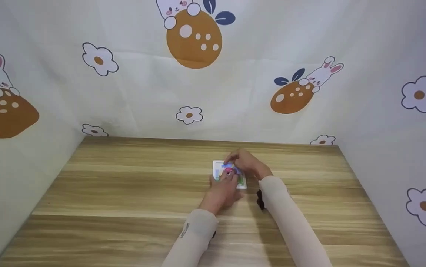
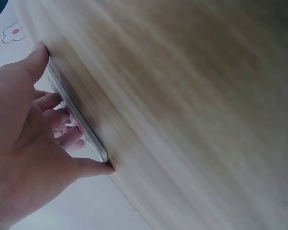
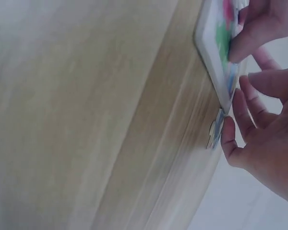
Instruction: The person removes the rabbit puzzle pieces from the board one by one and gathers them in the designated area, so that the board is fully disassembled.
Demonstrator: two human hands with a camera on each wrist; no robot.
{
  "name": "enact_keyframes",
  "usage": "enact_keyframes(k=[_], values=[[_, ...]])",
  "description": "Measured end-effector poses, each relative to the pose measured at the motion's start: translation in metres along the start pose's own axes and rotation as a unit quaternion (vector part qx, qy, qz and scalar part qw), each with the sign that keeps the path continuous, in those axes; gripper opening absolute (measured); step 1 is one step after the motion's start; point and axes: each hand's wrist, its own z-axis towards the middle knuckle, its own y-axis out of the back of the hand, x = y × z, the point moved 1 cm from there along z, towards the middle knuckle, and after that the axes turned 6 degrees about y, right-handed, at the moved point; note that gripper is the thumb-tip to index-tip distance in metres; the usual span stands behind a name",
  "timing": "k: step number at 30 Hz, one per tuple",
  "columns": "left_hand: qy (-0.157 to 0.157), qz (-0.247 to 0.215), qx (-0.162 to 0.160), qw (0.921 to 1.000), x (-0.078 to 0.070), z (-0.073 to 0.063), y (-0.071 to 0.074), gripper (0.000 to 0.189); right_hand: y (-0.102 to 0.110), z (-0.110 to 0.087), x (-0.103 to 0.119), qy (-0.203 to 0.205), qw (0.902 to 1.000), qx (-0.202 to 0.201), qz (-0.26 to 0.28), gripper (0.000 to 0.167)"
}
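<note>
A small white-edged puzzle board with pink, green and blue patches lies on the table. My left hand grips it, thumb and little finger spread to its edges. The middle fingers rest on its face, as the left wrist view shows. Curled over the board's far edge is my right hand. In the right wrist view a small flat printed piece lies at the board's corner, with the lowest finger of the right hand right against it. I cannot tell whether the right fingertips pinch anything.
The wood-grain table extends around the hands. A pale curtain printed with rabbits, orange fruit and flowers stands along its back and both sides. A dark strap part sits at the right wrist.
</note>
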Motion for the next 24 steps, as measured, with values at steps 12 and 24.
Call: enact_keyframes(k=[12, 24], values=[[0.008, -0.018, 0.006, 0.9998, 0.0000, -0.0003, -0.0002, 0.065, -0.0025, 0.0049, 0.0080, 0.005, 0.9990, 0.031, -0.033, 0.039], [0.010, -0.016, 0.010, 0.9998, 0.0010, 0.0011, -0.0008, 0.067, -0.0013, 0.0066, 0.0083, 0.016, 0.9983, 0.053, -0.020, 0.044]])
